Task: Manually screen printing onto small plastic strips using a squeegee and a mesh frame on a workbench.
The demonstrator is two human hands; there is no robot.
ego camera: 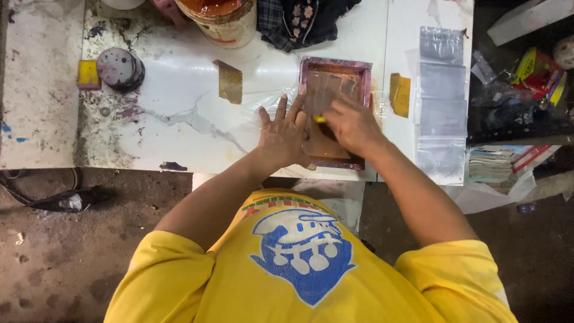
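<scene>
A small purple-framed printing screen [363,76] lies on the white table [179,78], over a clear plastic sheet. My left hand [282,136] lies flat with fingers spread on the frame's left edge. My right hand [351,124] is inside the frame, closed on a small yellow scraper [320,119] that presses on the mesh. Most of the scraper is hidden by my fingers.
A bucket of orange-brown ink [222,18] and dark cloth [302,21] sit at the back. A round purple-stained tin [119,67], a yellow block [88,73], two brown cards [230,82] [399,94] and a column of clear plastic bags [442,101] lie around. Clutter fills the right side.
</scene>
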